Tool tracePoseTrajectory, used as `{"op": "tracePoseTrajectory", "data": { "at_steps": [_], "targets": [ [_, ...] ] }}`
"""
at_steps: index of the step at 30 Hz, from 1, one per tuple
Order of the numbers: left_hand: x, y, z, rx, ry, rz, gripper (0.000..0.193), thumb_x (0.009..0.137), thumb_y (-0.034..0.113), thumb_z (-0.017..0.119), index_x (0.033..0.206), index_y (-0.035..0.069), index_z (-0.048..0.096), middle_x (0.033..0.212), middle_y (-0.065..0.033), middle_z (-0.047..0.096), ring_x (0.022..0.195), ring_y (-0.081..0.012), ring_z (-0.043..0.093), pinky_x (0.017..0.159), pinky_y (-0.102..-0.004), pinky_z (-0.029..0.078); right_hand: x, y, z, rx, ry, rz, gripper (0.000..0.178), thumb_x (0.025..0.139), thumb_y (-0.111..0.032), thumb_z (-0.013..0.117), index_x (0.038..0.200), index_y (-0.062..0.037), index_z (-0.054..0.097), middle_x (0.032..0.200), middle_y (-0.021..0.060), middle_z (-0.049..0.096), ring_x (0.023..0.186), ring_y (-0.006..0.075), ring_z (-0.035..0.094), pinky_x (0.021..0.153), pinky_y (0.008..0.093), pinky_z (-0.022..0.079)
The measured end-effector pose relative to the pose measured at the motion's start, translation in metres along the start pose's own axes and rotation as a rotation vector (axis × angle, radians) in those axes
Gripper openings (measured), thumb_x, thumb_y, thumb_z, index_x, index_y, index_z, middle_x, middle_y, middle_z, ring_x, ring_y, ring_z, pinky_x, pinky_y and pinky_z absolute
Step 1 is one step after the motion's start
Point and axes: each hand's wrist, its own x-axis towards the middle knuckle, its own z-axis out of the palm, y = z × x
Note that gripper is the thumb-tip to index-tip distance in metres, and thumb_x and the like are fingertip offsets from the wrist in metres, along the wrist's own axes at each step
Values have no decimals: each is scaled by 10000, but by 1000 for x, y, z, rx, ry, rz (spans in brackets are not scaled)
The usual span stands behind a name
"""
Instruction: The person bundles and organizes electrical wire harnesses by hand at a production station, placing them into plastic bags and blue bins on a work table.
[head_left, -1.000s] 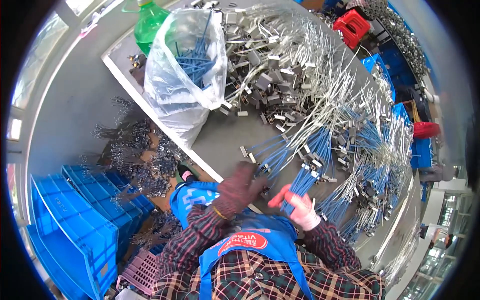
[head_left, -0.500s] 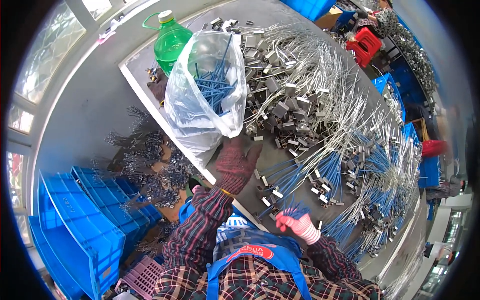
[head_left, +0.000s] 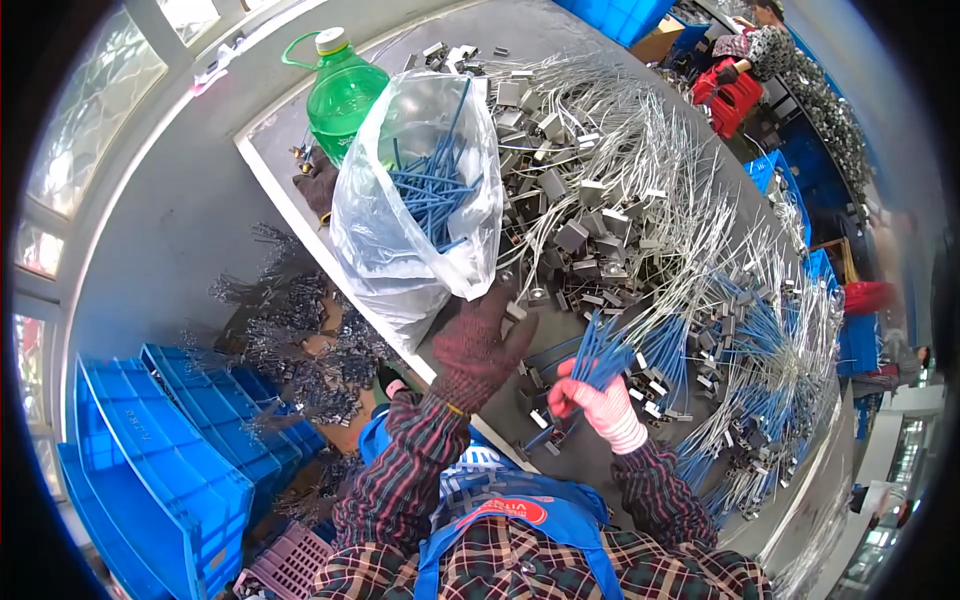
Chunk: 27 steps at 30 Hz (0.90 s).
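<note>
My left hand (head_left: 480, 348), in a dark maroon knit glove, is at the near lower corner of a clear plastic bag (head_left: 385, 245). Its thumb stands apart and its fingertips reach the bag's edge, partly blurred. Blue thin tubes (head_left: 430, 195) lie inside the bag's open mouth. In a pink and white striped glove, my right hand (head_left: 605, 408) closes round a bundle of blue tubes (head_left: 602, 352), which fan upward above the table. Behind that bundle lie blue-sleeved wires (head_left: 672, 350) with small grey and white blocks on their ends.
A green bottle (head_left: 343, 95) stands behind the bag. Grey blocks (head_left: 570, 235) with silvery wires (head_left: 660, 150) heap across the table (head_left: 545, 325). Blue crates (head_left: 160, 450), a pink basket (head_left: 285, 560) and dark wired parts (head_left: 290, 330) are at left. Far right, another person handles a red stool (head_left: 728, 98).
My right hand has risen away from me with the blue tubes, which now point upward. My left hand stays by the bag's corner. The distant person leans into view at the red stool.
</note>
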Motion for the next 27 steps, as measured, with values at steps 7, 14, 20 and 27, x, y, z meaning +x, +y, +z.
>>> {"op": "tracePoseTrajectory", "data": {
  "at_steps": [7,14,20,27],
  "targets": [
    [-53,-21,-9,-858,-112,-462,133,830,152,584,901,39,585,696,-39,546,509,-127,495,468,-262,373,41,-17,37,-45,26,-129,286,834,-238,668,967,11,625,1060,195,629,839,223,651,557,272,507],
    [-95,-46,-36,-360,-253,73,284,543,-41,684,766,67,545,719,-98,523,614,-280,528,557,-344,421,58,8,76,312,-173,-7,274,866,-245,637,1018,-18,616,1000,107,642,899,190,628,635,270,509],
    [-269,-224,-94,-584,-774,-666,125,678,36,655,746,83,561,650,-80,521,569,-251,526,505,-350,410,67,25,76,361,-69,-48,279,846,-240,667,958,10,617,887,115,618,847,239,623,669,358,564],
    [-407,-161,-33,-599,-598,-773,55,746,109,626,766,75,587,660,-60,544,574,-189,537,494,-318,406,66,10,76,382,75,-172,266,855,-203,663,1017,-4,593,914,129,612,816,258,640,634,347,571]
  ]
}}
